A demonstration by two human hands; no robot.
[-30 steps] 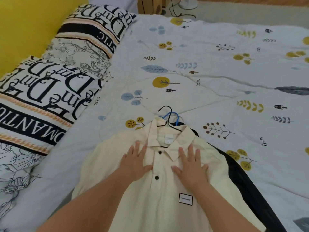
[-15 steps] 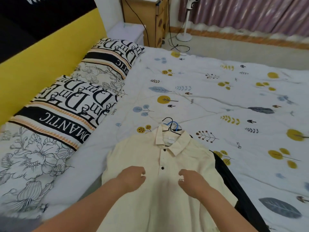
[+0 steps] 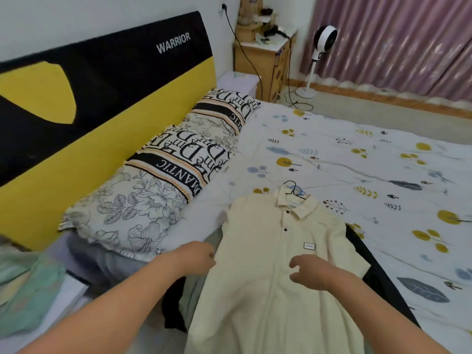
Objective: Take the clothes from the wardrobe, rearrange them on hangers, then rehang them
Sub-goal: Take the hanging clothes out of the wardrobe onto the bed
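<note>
Nearest, at 7 o'clock, a pale green cloth (image 3: 24,287) bunched at the frame's left edge. Two bare forearms reaching in from 6 o'clock. Left hand (image 3: 195,256) at the left edge of the cream shirt (image 3: 265,297), fingers curled in loosely, knuckles up; cannot tell whether any fabric is caught under them. Right hand (image 3: 310,273) over the shirt's front, just right of the button line, fingers and thumb bent and narrowly parted, nothing visibly pinched; touching the cloth or hovering, cannot tell.

Spread flat, front up, on the bed, collar toward 12 o'clock, dark buttons down the placket, a small white label (image 3: 309,246) on the chest just beyond the right hand. Under the shirt, a black garment (image 3: 378,272) showing along its 3 o'clock side and again as a dark strip at 8 o'clock. At the collar, a black hanger hook (image 3: 291,184) poking out, a blue hanger (image 3: 301,191) just beside it.

Beneath all, a white quilt (image 3: 370,159) printed with yellow trees and grey-blue leaves, running off toward 2 o'clock. At 10 o'clock, lettered and floral pillows (image 3: 178,169) in a row against a black and yellow headboard (image 3: 84,98) marked WARRIOR.

Farther off, at 12 o'clock, a wooden bedside cabinet (image 3: 265,62) with clutter on top and cables hanging down; at 1 o'clock a white standing fan (image 3: 323,43) on the floor before mauve curtains (image 3: 398,37)
</note>
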